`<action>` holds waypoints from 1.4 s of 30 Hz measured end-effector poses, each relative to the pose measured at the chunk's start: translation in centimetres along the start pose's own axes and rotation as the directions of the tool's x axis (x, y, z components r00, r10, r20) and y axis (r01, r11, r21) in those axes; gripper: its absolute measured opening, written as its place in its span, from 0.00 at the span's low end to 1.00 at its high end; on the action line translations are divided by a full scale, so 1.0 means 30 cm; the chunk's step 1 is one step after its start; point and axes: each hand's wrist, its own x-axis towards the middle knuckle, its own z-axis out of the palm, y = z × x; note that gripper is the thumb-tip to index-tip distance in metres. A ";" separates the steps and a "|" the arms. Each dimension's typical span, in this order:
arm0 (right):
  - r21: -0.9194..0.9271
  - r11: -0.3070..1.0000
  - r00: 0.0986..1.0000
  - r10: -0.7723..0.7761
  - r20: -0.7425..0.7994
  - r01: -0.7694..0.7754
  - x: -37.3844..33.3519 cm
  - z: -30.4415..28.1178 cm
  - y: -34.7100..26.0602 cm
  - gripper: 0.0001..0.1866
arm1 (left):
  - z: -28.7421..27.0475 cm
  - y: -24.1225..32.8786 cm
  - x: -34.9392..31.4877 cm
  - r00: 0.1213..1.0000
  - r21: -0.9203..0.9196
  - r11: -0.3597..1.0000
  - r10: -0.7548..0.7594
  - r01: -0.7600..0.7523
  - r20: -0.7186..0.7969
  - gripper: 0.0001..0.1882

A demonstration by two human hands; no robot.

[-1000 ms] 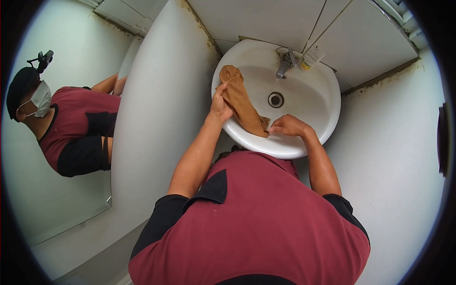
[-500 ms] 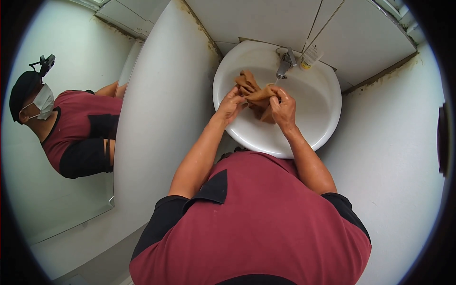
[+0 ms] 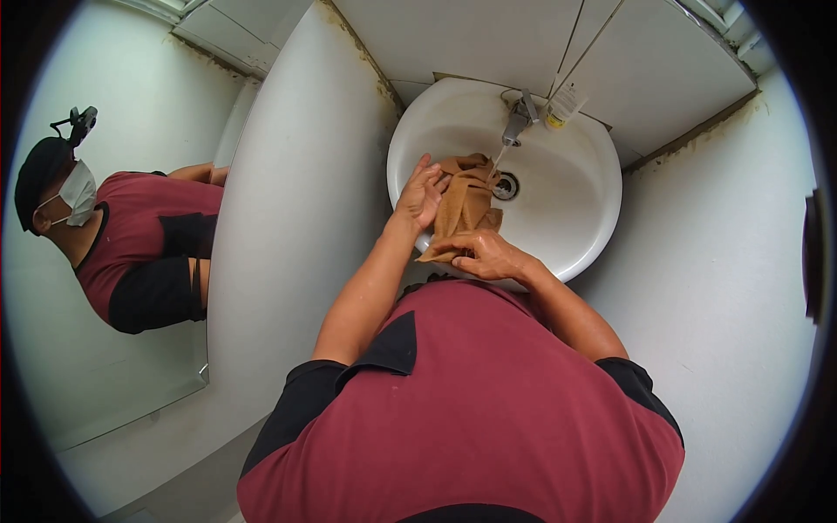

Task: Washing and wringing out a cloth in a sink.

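Observation:
A brown cloth point(image 3: 465, 202) hangs crumpled along the left inside of the white sink point(image 3: 571, 240), reaching to its near rim. Water runs from the grey faucet point(image 3: 520, 118) onto the cloth's right side. At the cloth's left edge is my left hand point(image 3: 424, 193), palm turned in and fingers spread, with the thumb side by the fabric. My right hand point(image 3: 488, 255) is closed on the cloth's near end, close to the front rim. Right of the cloth the round drain point(image 3: 505, 186) shows.
A white tube with a yellow cap point(image 3: 563, 106) stands on the sink's back ledge, right of the faucet. A mirror point(image 3: 139, 366) on the left wall reflects me. White walls close in on both sides, and tiles point(image 3: 488, 39) rise behind the sink.
My right hand has moved from near the faucet down to the front rim with the cloth's end. The bunched cloth is now spread lengthwise, my left hand has opened, and the drain has come into view.

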 end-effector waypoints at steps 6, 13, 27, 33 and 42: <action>0.113 0.989 0.994 0.093 0.054 -0.098 0.022 -0.017 0.000 0.12 | 0.148 0.000 -0.056 0.978 0.979 0.043 -0.075 0.200 -0.196 0.27; 0.181 0.941 0.927 0.321 -0.195 -0.287 0.041 -0.053 0.159 0.12 | 0.204 0.019 -0.091 0.973 0.780 -0.603 -0.030 0.165 -0.228 0.23; 0.611 0.791 0.761 0.368 -0.534 0.046 0.126 -0.047 0.320 0.20 | 0.529 0.234 -0.217 0.976 0.096 0.980 -0.185 0.175 0.114 0.12; 0.585 0.796 0.729 0.492 -0.475 -0.156 0.057 -0.097 0.409 0.14 | 0.459 0.297 -0.183 0.975 0.020 0.993 -0.120 0.119 0.187 0.15; 0.464 0.856 0.420 0.516 -0.747 -0.227 0.017 -0.193 0.420 0.12 | 0.261 0.307 -0.072 0.930 0.945 0.327 0.342 0.020 -0.138 0.22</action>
